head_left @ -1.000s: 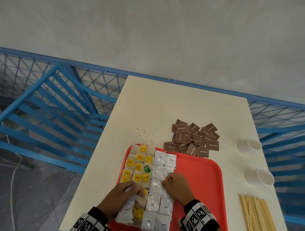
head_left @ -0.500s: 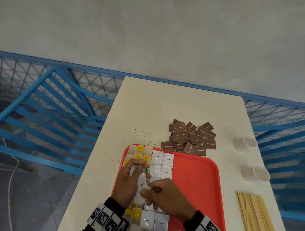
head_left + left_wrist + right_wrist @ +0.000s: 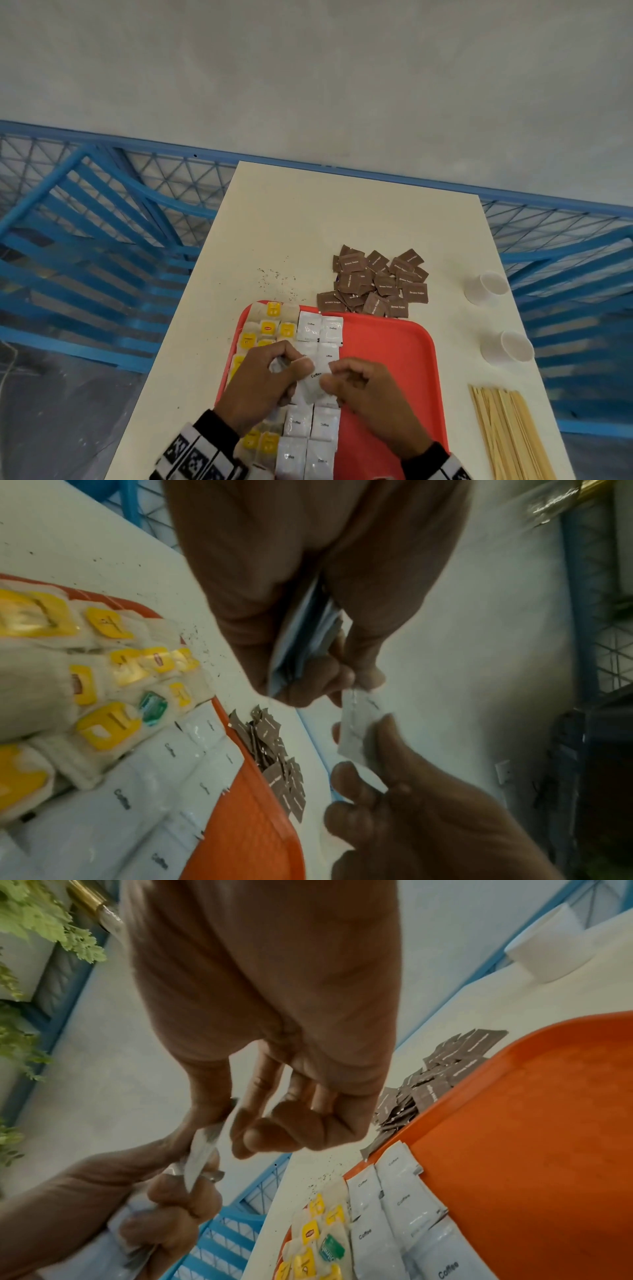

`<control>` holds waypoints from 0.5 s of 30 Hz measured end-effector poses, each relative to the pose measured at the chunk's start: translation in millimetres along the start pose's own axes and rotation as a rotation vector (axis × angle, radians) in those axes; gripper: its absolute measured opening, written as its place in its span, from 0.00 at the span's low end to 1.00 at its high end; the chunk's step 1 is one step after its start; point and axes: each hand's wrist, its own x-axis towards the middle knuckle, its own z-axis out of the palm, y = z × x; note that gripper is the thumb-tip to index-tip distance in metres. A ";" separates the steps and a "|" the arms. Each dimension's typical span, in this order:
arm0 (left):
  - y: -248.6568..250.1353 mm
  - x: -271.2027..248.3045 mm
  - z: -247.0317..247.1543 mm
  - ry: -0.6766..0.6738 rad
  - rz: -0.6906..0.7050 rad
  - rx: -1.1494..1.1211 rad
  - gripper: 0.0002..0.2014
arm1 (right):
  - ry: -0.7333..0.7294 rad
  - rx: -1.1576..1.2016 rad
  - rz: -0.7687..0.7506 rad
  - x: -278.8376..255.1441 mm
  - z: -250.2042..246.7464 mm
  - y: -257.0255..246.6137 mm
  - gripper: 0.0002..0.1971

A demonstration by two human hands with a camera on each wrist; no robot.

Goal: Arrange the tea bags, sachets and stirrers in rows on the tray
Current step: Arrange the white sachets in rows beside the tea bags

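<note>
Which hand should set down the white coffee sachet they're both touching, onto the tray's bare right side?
Right, probably. The right hand pinches the single coffee sachet and sits nearest the tray's bare right half. The left hand grips a stack of sachets over the filled rows.

Head view: soft, even, diffuse light, source not visible; shadows faint. Wide-angle bend curves blue railing (image 3: 102, 192) at left edge. Wrist views dimmer, cooler in colour, strong fisheye stretch. Left hand (image 3: 308, 574) and right hand (image 3: 274, 988) loom large, soft with motion blur. Small glare spots on glossy coffee sachets (image 3: 198, 731). Tea bags (image 3: 41, 674) smeared at left frame edge.
</note>
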 end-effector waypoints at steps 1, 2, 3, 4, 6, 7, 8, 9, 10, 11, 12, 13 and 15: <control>2.8 1.0 1.4 -0.007 -0.006 0.027 0.13 | 0.015 0.014 -0.014 -0.6 -3.0 -1.4 0.07; 6.4 2.4 3.2 -0.004 -0.012 0.051 0.14 | 0.027 0.009 -0.036 -0.6 -6.4 -2.8 0.06; 9.7 5.0 4.2 0.009 -0.016 0.068 0.14 | 0.037 -0.004 -0.056 0.1 -9.9 -4.5 0.06; 13.2 8.3 4.9 0.018 -0.015 0.080 0.14 | 0.046 -0.011 -0.068 1.9 -13.5 -6.3 0.06; 19.2 15.7 6.6 0.005 -0.009 0.092 0.14 | 0.063 0.004 -0.062 8.2 -19.6 -10.8 0.05; 21.3 18.7 7.6 -0.014 -0.010 0.094 0.14 | 0.067 0.012 -0.061 11.4 -21.6 -12.9 0.04; 22.9 21.2 9.1 -0.032 -0.010 0.098 0.13 | 0.070 0.014 -0.068 14.5 -23.4 -13.1 0.05; 22.7 23.1 10.2 -0.036 -0.006 0.103 0.13 | 0.077 0.017 -0.073 17.5 -24.9 -13.3 0.05; 21.5 24.1 11.1 -0.019 0.000 0.104 0.13 | 0.090 0.026 -0.073 20.3 -26.7 -11.8 0.05; 19.0 24.3 11.0 0.019 0.003 0.096 0.13 | 0.110 0.033 -0.060 22.5 -28.8 -6.8 0.05; 15.1 23.9 9.3 0.066 -0.001 0.084 0.14 | 0.127 0.036 -0.029 25.1 -30.7 1.5 0.05; 10.0 22.8 6.3 0.106 -0.014 0.071 0.14 | 0.136 0.029 0.022 27.4 -31.8 13.0 0.05; -3.3 17.6 -1.7 0.126 -0.076 0.091 0.14 | 0.135 -0.012 0.155 30.6 -31.6 44.0 0.07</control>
